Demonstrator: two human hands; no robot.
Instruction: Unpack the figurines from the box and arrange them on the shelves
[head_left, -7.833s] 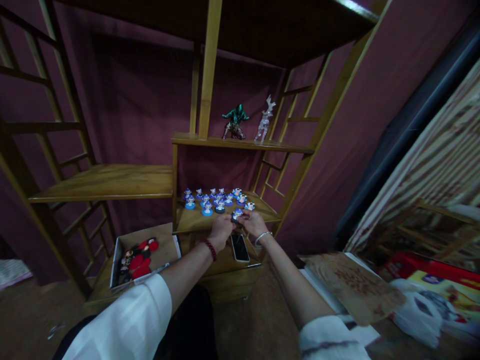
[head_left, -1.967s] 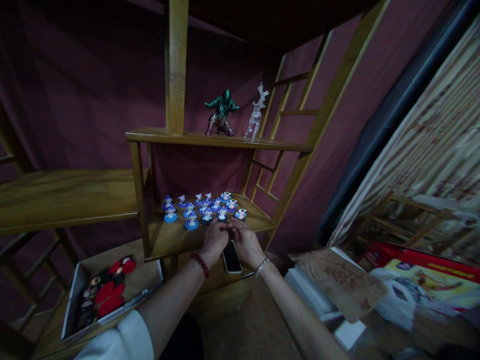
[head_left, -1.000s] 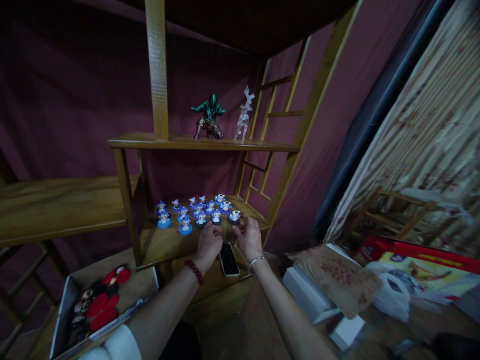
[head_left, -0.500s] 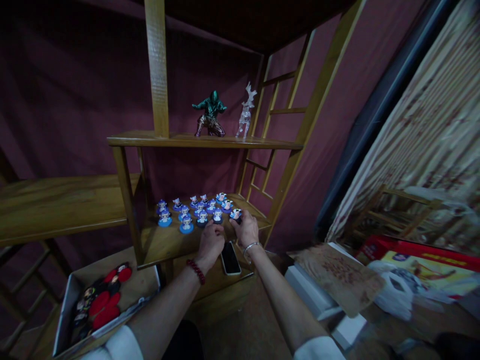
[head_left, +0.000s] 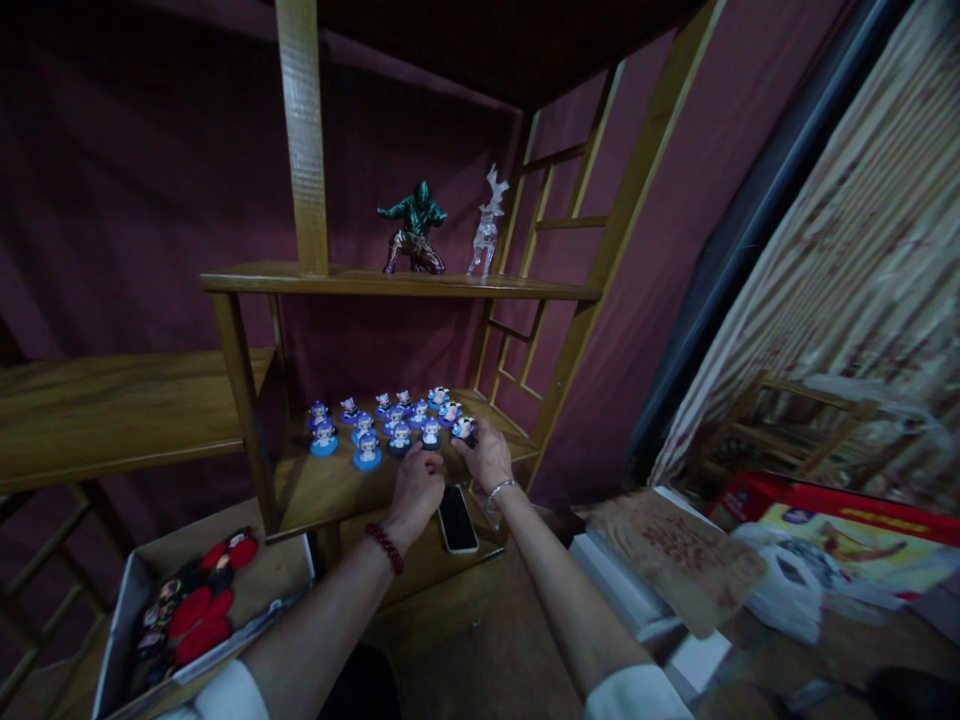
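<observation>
Several small purple-haired figurines (head_left: pixel 365 450) and a few pink-and-white ones (head_left: pixel 448 412) stand in loose rows on the lower wooden shelf (head_left: pixel 315 500). My right hand (head_left: pixel 487 460), with a silver bracelet, is closed on a pink-and-white figurine (head_left: pixel 463 430) on a dark base at the row's front right end. My left hand (head_left: pixel 420 490), wearing a dark red bead bracelet, has its fingers curled at the base of a purple-and-white figurine (head_left: pixel 430 432). Whether anything is between those fingers is hidden. Below the hands lies a dark-screened phone (head_left: pixel 458 520).
On the upper shelf (head_left: pixel 420 284) are a green-and-bronze crouching figure (head_left: pixel 415 228) and a clear deer figure (head_left: pixel 488 225). An open box (head_left: pixel 270 570) of red and black items stands lower left. Boxes, a plastic bag (head_left: pixel 784 590) and a curtain (head_left: pixel 847 230) are to the right.
The whole view has shifted slightly. Both hands keep nearly the same place among the figurines, and the right one still holds its figurine.
</observation>
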